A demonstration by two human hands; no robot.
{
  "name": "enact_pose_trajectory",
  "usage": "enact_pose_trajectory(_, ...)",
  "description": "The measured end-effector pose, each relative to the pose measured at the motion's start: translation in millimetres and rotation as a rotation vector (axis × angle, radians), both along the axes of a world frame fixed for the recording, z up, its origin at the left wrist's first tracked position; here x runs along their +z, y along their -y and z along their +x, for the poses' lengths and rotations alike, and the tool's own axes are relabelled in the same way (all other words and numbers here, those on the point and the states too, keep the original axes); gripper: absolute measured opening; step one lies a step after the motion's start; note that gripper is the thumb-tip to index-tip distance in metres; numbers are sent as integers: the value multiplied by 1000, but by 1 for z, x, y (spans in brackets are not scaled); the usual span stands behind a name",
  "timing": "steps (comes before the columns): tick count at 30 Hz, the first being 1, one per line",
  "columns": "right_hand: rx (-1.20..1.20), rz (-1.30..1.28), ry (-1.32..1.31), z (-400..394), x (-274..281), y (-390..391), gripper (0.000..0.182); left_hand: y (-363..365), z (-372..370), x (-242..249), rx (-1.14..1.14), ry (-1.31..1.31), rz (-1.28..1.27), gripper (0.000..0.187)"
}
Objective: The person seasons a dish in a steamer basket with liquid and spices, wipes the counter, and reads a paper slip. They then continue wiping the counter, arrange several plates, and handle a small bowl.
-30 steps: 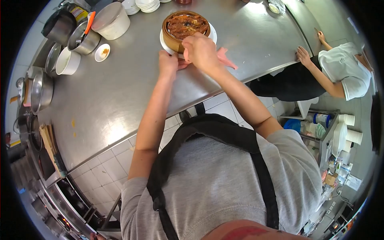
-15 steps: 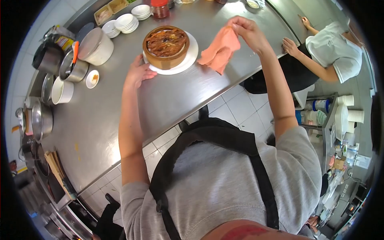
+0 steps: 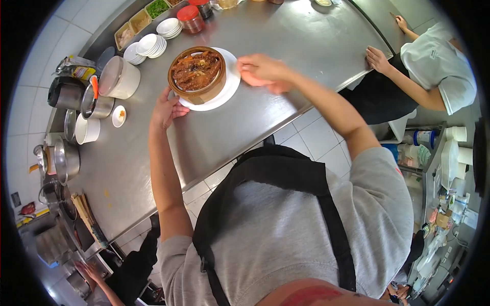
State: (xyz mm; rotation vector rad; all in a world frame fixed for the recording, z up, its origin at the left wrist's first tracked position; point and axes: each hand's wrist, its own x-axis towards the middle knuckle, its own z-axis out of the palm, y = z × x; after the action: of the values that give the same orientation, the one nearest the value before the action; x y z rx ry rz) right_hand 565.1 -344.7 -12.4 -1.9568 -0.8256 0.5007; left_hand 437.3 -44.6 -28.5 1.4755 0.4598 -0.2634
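Observation:
A round brown clay pot (image 3: 208, 94) stands on a white plate (image 3: 230, 85), filled with glossy brown food (image 3: 196, 71). My left hand (image 3: 167, 109) grips the plate's near left edge, its thumb up beside the pot's wall and its fingers bent at the rim. Right of the plate, my right hand (image 3: 266, 70) is closed around a salmon-pink cloth (image 3: 254, 79), now bunched up close to the plate's right rim. Motion slightly blurs this hand and the cloth.
Stacked white dishes (image 3: 152, 46), red-lidded jars (image 3: 191, 20) and ingredient trays (image 3: 139, 21) line the back. A lidded tub (image 3: 120, 77), a pot with an orange handle (image 3: 98, 106) and a small dish (image 3: 119, 116) stand left. A co-worker's hand (image 3: 377, 59) rests at the right edge.
My right hand has come down and left toward the plate, and the hanging cloth is now bunched in it. My left hand's fingers have drawn in at the plate's edge. The view has shifted slightly.

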Motion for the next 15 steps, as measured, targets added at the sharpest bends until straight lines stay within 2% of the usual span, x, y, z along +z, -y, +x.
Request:
enact_pose_trajectory(1,133,-107,-85,4,9,16,10,0,0,-1,-1,6,-21,51)
enact_pose_trajectory(3,1,-206,269,16,31,48,10,0,1,0,23,-12,-10,50)
enact_pose_trajectory(5,-149,104,-50,58,33,78,12,2,5,-2,32,-30,-2,50)
enact_pose_trajectory(6,-161,101,-50,65,31,84,12,1,9,-3,17,-29,1,50)
enact_pose_trajectory(8,-367,-93,225,71,24,100,16,-1,17,-5,-26,-23,4,50)
enact_pose_trajectory(10,-252,-124,274,64,-24,111,14,-1,34,-11,-65,-30,14,51)
enact_pose_trajectory(12,-271,-198,721,27,-34,109,9,12,53,-11,-61,-28,-10,53)
enact_pose_trajectory(15,-217,-101,682,-16,-42,109,13,32,92,-12,-161,-50,19,56)
